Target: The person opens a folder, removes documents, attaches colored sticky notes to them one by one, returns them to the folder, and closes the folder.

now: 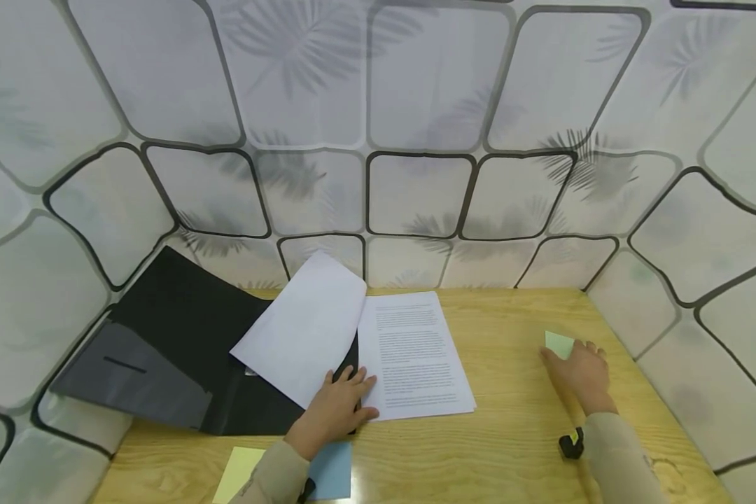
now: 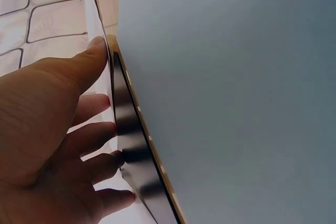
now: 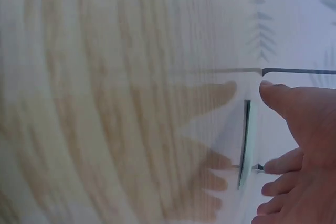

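My left hand (image 1: pixel 337 409) rests with fingers spread where the black folder (image 1: pixel 183 308) meets a stack of printed pages (image 1: pixel 416 357). Its thumb and fingertips lie at the edge of the pages. Over the opened folder a white sheet (image 1: pixel 315 322) stands lifted and slanted. At the far right, my right hand (image 1: pixel 582 371) is over a pale green paper pad (image 1: pixel 557 343). In the right wrist view the pad (image 3: pixel 245 148) shows edge-on, with the thumb and relaxed fingers apart from it.
A yellow paper (image 1: pixel 239 465) and a blue paper (image 1: pixel 335 472) lie at the table's front edge, partly under my left forearm. The wooden table (image 1: pixel 510 392) ends against patterned fabric walls (image 1: pixel 422 196) at the back and sides. The folder's left cover leans on the left wall.
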`<state>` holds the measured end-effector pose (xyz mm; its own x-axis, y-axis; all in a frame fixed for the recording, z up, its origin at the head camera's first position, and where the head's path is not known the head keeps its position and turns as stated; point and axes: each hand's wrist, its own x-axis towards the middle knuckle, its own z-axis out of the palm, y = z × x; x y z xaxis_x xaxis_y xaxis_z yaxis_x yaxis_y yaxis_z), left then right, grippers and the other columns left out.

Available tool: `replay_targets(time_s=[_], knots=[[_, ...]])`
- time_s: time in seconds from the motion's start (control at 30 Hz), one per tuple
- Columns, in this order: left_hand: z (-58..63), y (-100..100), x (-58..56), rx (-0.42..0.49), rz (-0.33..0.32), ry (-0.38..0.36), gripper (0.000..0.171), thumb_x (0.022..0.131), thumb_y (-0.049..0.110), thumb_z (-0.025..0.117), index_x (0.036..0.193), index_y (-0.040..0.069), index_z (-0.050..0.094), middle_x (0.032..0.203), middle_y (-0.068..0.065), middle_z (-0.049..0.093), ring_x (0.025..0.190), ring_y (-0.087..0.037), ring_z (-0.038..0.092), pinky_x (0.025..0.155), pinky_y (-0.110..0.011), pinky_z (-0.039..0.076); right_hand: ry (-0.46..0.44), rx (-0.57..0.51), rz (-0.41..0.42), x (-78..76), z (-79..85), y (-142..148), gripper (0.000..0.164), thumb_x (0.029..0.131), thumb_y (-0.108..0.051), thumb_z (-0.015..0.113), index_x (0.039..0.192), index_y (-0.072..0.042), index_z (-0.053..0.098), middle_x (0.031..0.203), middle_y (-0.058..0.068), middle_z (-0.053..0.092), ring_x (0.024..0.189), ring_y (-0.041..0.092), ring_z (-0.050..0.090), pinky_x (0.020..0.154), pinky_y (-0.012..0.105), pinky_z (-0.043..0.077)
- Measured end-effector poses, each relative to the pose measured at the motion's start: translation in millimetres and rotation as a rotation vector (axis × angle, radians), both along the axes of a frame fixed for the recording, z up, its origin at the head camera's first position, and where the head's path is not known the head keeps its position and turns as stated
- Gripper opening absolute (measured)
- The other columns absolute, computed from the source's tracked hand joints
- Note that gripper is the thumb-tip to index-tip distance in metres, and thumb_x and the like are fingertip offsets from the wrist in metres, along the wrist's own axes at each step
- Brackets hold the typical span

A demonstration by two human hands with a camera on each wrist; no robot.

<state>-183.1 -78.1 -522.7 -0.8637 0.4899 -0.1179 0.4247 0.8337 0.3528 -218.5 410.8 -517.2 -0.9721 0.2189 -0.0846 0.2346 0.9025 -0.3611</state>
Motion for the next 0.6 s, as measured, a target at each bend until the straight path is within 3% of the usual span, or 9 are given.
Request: replay_targets(time_s=[0.07, 0.13, 0.2, 0.3, 0.37, 0.47, 0.53, 0.6], knots=[[0.6, -0.1, -0.2, 0.001, -0.001, -0.004, 0.066, 0.099, 0.049, 0.069, 0.153, 0.013, 0.057, 0.161, -0.016, 0.049, 0.152, -0.047, 0.041, 0.119, -0.074, 0.032, -0.037, 0.023, -0.011, 1.6, 1.9, 2.4, 0.105, 0.105, -0.063, 0.047, 0.142, 0.033, 0.030, 0.142, 0.057, 0.030, 0.133, 0.073, 0.027, 0.112, 0.077, 0.031], [1.1, 0.0, -0.4, 0.004, 0.000, -0.010, 0.066, 0.099, 0.048, 0.069, 0.153, 0.013, 0.057, 0.162, -0.016, 0.049, 0.152, -0.047, 0.041, 0.119, -0.074, 0.031, -0.072, 0.038, -0.010, 3.5, 3.1, 3.9, 0.102, 0.105, -0.066, 0.045, 0.127, 0.034, 0.042, 0.130, 0.056, 0.038, 0.121, 0.069, 0.037, 0.105, 0.073, 0.036], [1.0, 0.1, -0.7, 0.000, -0.002, -0.010, 0.066, 0.099, 0.048, 0.069, 0.153, 0.013, 0.057, 0.162, -0.016, 0.049, 0.152, -0.047, 0.041, 0.119, -0.074, 0.032, -0.101, 0.057, 0.001, 5.4, 3.0, 4.5, 0.096, 0.105, -0.069, 0.041, 0.107, 0.027, 0.054, 0.119, 0.053, 0.045, 0.106, 0.062, 0.044, 0.094, 0.066, 0.039], [0.2, 0.3, -0.7, -0.005, -0.001, -0.003, 0.066, 0.099, 0.049, 0.069, 0.153, 0.013, 0.057, 0.162, -0.016, 0.049, 0.152, -0.047, 0.041, 0.119, -0.074, 0.032, -0.109, 0.047, 0.005, 5.7, 1.8, 4.3, 0.088, 0.105, -0.070, 0.038, 0.082, 0.013, 0.057, 0.104, 0.044, 0.050, 0.091, 0.049, 0.046, 0.078, 0.054, 0.038], [-0.6, 0.3, -0.4, -0.007, 0.000, 0.007, 0.067, 0.098, 0.050, 0.069, 0.153, 0.013, 0.057, 0.161, -0.016, 0.050, 0.152, -0.046, 0.042, 0.119, -0.074, 0.033, -0.110, 0.016, -0.004, 4.4, 0.1, 3.8, 0.091, 0.105, -0.068, 0.038, 0.090, 0.019, 0.058, 0.107, 0.046, 0.049, 0.094, 0.053, 0.047, 0.079, 0.057, 0.041], [-1.6, 0.2, -0.4, -0.002, 0.003, 0.016, 0.067, 0.098, 0.050, 0.069, 0.153, 0.013, 0.058, 0.161, -0.017, 0.050, 0.151, -0.046, 0.043, 0.119, -0.074, 0.033, -0.113, -0.041, -0.022, 1.6, -2.5, 2.5, 0.098, 0.106, -0.062, 0.039, 0.119, 0.035, 0.046, 0.121, 0.055, 0.041, 0.109, 0.065, 0.045, 0.086, 0.068, 0.045], [-1.4, 0.3, -0.4, 0.001, 0.002, 0.018, 0.067, 0.097, 0.050, 0.070, 0.152, 0.013, 0.058, 0.160, -0.017, 0.051, 0.151, -0.047, 0.043, 0.118, -0.074, 0.033, -0.122, -0.076, -0.026, -0.4, -3.6, 1.6, 0.101, 0.106, -0.057, 0.042, 0.136, 0.038, 0.028, 0.130, 0.059, 0.034, 0.117, 0.071, 0.039, 0.093, 0.075, 0.043], [-1.0, 0.4, -0.6, 0.001, 0.001, 0.015, 0.067, 0.097, 0.049, 0.070, 0.153, 0.013, 0.057, 0.161, -0.017, 0.050, 0.151, -0.047, 0.042, 0.119, -0.074, 0.033, -0.121, -0.095, -0.025, -2.1, -4.2, 0.2, 0.100, 0.105, -0.053, 0.045, 0.142, 0.036, 0.021, 0.136, 0.060, 0.029, 0.121, 0.072, 0.037, 0.097, 0.076, 0.042]])
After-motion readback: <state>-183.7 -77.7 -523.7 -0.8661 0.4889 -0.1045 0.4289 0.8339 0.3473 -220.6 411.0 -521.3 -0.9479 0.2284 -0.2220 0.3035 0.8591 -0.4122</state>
